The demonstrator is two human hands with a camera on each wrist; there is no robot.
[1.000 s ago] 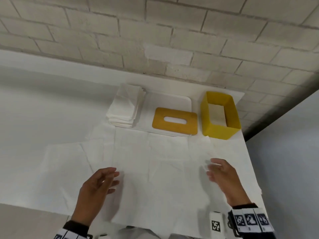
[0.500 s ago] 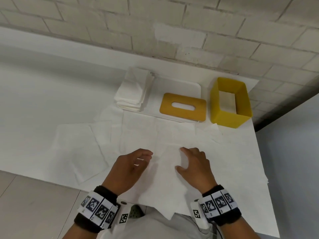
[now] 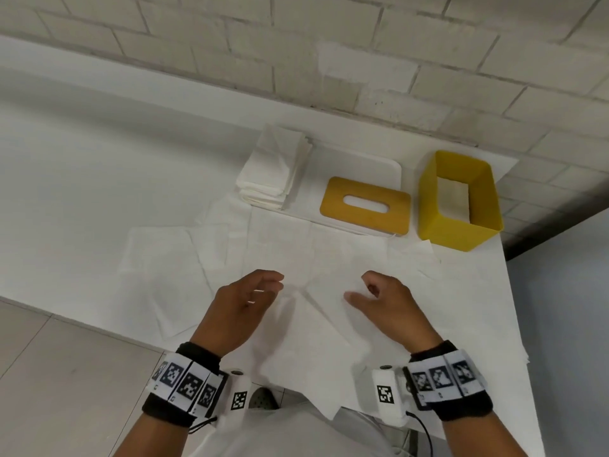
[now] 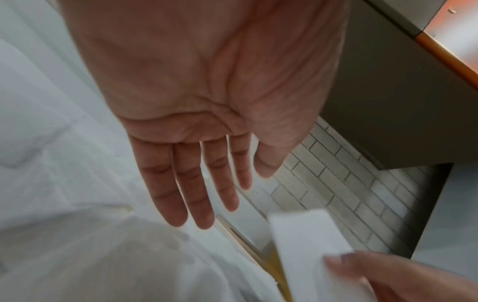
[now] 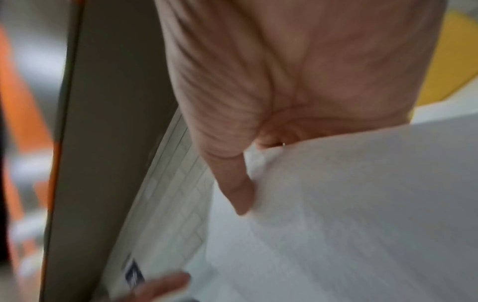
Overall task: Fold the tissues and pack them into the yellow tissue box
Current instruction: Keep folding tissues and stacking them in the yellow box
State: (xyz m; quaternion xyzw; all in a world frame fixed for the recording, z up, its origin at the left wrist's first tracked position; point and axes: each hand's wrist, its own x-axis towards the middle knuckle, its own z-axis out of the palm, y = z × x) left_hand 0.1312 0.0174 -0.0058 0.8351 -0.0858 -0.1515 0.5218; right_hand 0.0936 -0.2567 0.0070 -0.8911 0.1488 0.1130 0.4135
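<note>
An open yellow tissue box [image 3: 431, 199] stands at the table's far right with a white tissue lying inside. Its yellow slotted lid [image 3: 365, 222] lies flat to the left of it. A stack of folded tissues [image 3: 273, 173] sits further left. Several unfolded tissues are spread over the near table. My right hand [image 3: 365, 291] pinches an edge of one tissue [image 3: 316, 311] and lifts it; in the right wrist view the thumb [image 5: 240, 194] presses on the tissue [image 5: 349, 204]. My left hand [image 3: 263, 288] hovers beside it, palm empty, with the fingers [image 4: 196, 194] straight.
A white tray [image 3: 356, 163] lies under the lid and the stack. A brick wall runs close behind the table. The table's right edge [image 3: 514, 324] is near my right hand, and grey floor shows at the lower left.
Both hands drew in from wide apart to the middle of the sheet. The right hand has taken hold of a tissue edge and raised it; the left hand has opened.
</note>
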